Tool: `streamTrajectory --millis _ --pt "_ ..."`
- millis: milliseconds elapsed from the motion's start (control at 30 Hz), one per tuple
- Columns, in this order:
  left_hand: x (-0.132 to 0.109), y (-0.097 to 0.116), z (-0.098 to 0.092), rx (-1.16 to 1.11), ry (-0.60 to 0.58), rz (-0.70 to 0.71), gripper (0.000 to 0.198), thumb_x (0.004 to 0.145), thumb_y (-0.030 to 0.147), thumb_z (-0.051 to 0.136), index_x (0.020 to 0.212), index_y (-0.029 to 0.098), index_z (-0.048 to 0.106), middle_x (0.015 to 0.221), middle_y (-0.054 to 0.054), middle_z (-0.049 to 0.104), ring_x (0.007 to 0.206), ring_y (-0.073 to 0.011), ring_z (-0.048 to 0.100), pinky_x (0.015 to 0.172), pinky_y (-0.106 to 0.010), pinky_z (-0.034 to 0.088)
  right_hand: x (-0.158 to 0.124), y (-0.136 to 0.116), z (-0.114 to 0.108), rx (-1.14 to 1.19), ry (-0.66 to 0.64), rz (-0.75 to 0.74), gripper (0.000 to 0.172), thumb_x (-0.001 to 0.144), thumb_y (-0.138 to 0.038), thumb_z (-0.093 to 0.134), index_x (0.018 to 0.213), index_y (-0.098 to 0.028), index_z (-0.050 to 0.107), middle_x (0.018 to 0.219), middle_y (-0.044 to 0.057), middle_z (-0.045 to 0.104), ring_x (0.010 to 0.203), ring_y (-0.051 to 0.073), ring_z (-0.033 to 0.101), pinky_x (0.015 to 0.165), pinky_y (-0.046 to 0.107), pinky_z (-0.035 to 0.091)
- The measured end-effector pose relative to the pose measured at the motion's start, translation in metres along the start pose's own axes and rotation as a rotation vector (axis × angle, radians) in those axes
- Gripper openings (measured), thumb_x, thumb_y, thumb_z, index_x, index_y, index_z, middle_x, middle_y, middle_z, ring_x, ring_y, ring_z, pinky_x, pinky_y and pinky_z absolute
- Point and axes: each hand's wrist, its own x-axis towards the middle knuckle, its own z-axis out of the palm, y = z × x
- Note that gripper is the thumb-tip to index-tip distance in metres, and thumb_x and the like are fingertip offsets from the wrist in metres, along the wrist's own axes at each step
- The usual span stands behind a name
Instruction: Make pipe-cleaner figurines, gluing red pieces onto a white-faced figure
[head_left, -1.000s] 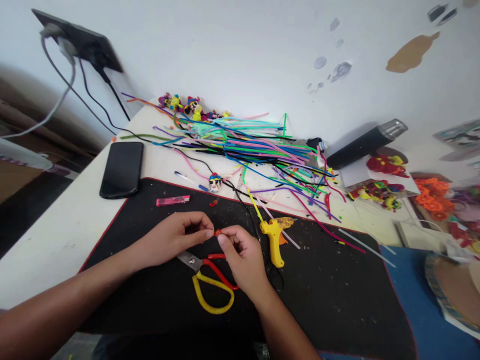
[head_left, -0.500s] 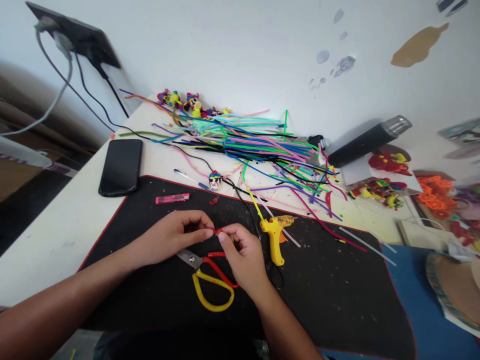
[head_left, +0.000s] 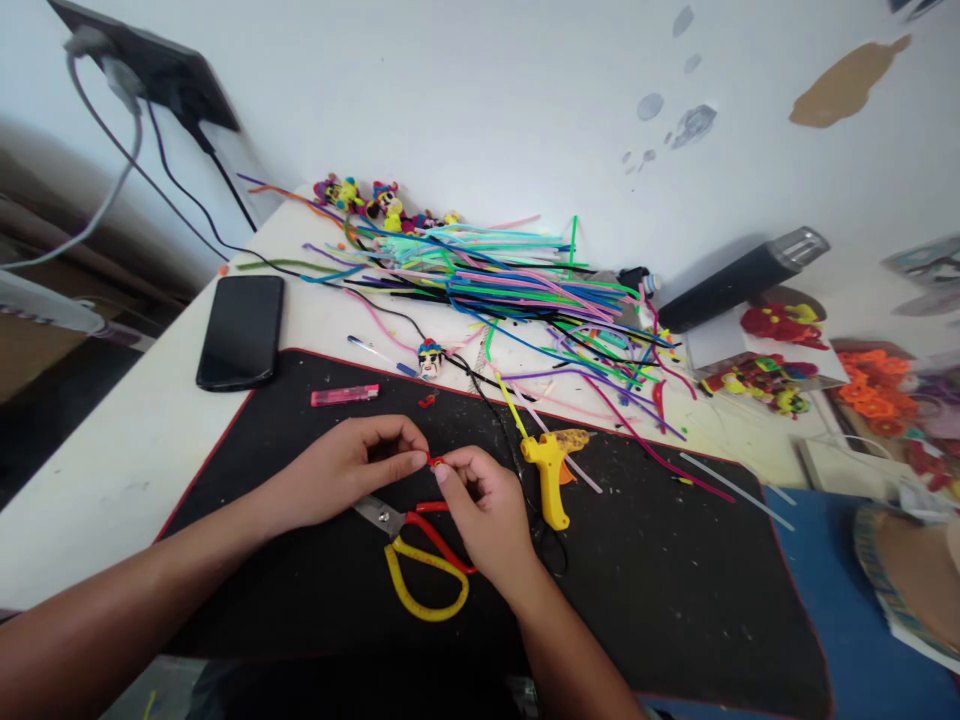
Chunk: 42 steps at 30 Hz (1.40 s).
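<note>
Between my two hands is a short red pipe cleaner piece [head_left: 435,462], mostly covered by the fingertips. My left hand [head_left: 360,468] pinches one end of it with thumb and forefinger. My right hand [head_left: 484,510] pinches the other end, fingers curled in. Under the hands lie scissors [head_left: 427,590] with one yellow and one red handle, their blade tips hidden by my left hand. Just beyond my fingers rests another small red curled piece [head_left: 427,401] on the black mat [head_left: 645,590]. A small figure head [head_left: 430,358] with a colourful top sits at the mat's far edge.
A yellow glue gun [head_left: 553,470] lies right of my hands, its cord trailing nearby. At left are a pink lighter [head_left: 341,395] and a phone [head_left: 241,332]. Many pipe cleaners [head_left: 517,275] are heaped along the wall. A dark flask [head_left: 739,280] lies tilted at right.
Both hands stay almost in place; the red piece between the fingertips looks slightly more bunched up. The camera view has shifted a little.
</note>
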Motion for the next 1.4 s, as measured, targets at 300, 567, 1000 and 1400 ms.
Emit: streamTrajectory --millis 300,567,1000,1400 --pt "-0.001 -0.002 0.001 0.000 0.043 -0.027 0.034 0.096 0.054 0.066 0.090 0.021 0.072 0.081 0.001 0.066 0.078 -0.0181 0.058 0.073 -0.030 0.045 0.000 0.004 0.001 0.023 0.009 -0.002 0.018 0.097 -0.036 0.067 0.095 -0.019 0.075 0.065 -0.004 0.057 0.058 0.012 0.050 0.055 0.024 0.038" --pt "-0.001 -0.001 0.004 0.003 0.040 -0.028 0.034 0.096 0.053 0.065 0.089 0.020 0.071 0.078 0.002 0.064 0.075 -0.0168 0.056 0.069 -0.028 0.044 -0.001 0.007 0.000 0.040 0.016 -0.012 0.018 0.097 -0.036 0.068 0.102 -0.020 0.075 0.063 -0.006 0.053 0.057 0.012 0.048 0.055 0.025 0.037" --pt "-0.005 0.005 0.012 0.111 0.070 0.019 0.029 0.096 0.046 0.062 0.086 0.020 0.071 0.073 0.002 0.064 0.068 -0.0157 0.056 0.063 -0.026 0.043 0.001 0.004 -0.002 0.069 -0.010 0.024 0.023 0.100 -0.040 0.065 0.095 -0.019 0.074 0.064 -0.004 0.056 0.055 0.011 0.047 0.051 0.023 0.035" --pt "-0.001 0.003 0.008 0.009 0.095 -0.011 0.029 0.093 0.047 0.066 0.086 0.020 0.070 0.077 0.001 0.065 0.073 -0.0164 0.058 0.068 -0.027 0.045 0.000 0.006 0.000 0.089 0.003 0.020 0.021 0.098 -0.039 0.068 0.103 -0.020 0.075 0.063 -0.005 0.053 0.055 0.012 0.046 0.053 0.024 0.035"
